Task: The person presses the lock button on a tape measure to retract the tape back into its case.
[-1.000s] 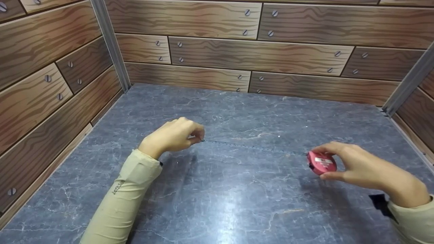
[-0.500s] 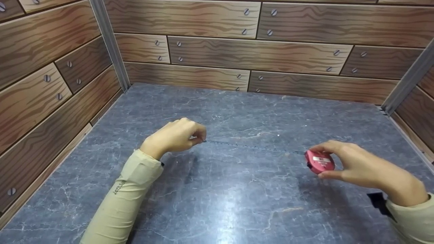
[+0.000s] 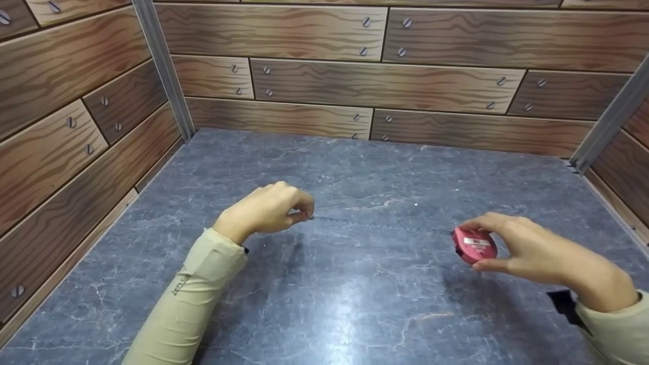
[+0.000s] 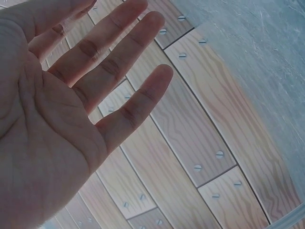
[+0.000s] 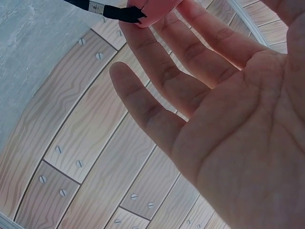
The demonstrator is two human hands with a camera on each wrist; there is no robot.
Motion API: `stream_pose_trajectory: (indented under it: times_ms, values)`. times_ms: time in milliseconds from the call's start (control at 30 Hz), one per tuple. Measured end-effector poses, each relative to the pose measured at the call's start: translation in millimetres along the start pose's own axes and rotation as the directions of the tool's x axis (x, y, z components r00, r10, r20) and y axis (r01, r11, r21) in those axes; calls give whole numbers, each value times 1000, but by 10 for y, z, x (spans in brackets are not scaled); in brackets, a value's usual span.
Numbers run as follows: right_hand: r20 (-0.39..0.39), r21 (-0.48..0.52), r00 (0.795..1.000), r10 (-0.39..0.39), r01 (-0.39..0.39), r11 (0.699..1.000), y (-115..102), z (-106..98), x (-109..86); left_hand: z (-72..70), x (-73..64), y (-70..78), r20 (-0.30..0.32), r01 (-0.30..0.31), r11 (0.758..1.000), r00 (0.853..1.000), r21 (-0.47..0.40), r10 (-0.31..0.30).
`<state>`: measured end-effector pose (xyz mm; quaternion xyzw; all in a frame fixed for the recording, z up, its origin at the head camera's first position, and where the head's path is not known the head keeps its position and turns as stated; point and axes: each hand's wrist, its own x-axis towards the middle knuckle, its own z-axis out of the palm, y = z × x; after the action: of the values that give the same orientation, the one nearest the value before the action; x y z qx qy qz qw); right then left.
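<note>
Toward the right of the desk (image 3: 365, 289), the right hand (image 3: 542, 251) holds a red tape measure (image 3: 475, 246) between thumb and fingertips, its wrist view alone clearly showing the dark strap (image 5: 114, 13) with a pale clip (image 5: 96, 7) beside it. Over the left half, the left hand (image 3: 266, 208), knuckles uppermost, pinches the end of the tape (image 3: 375, 224) with thumb and finger, while its wrist view reveals other fingers spread apart, hidden from the head view. Between both hands, the tape runs crosswise, long and straight, the tape measure's mouth pointing left.
</note>
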<state>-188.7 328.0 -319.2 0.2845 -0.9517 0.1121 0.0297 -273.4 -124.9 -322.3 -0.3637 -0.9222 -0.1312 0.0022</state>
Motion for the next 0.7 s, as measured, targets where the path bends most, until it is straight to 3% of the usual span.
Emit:
stream_pose_trajectory:
  times_ms: [700]
  values:
    - [0,-22,1000,-12,12,1000,-104,-3,21,-20,-28,13,-15,-13,1000,1000,-17,13]
